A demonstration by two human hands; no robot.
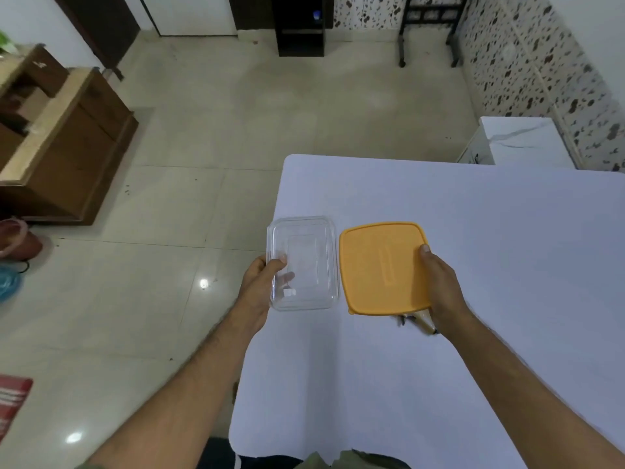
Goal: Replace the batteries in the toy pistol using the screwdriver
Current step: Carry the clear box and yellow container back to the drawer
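From the head camera, a white table [439, 350] is seen from above, its left edge running beside a pale tiled floor [203, 147]. Two containers are held side by side near that left edge, close together but not touching.

A clear plastic container [303, 262] is gripped along its left side by the left hand [260, 282]. The thumb is laid over the rim onto the top face, while the other fingers are curled beneath and can be seen through the plastic. Nothing can be made out inside it except a small white tab near the lower left corner.

An orange lid [382, 267] is gripped at its lower right side by the right hand [439, 286]. The thumb is pressed flat on the upper surface, and the remaining fingers are hidden under the lid, so what lies under it cannot be told.

Just below the lid's near edge, beside the right wrist, a small part of an object [422, 321] is exposed on the table: a beige piece with dark bits at its ends. It is mostly covered by the lid and the hand, so whether it is the toy pistol cannot be told. The screwdriver and the batteries cannot be made out.

A brown wooden cabinet [67, 147] is seen across the floor at far left.
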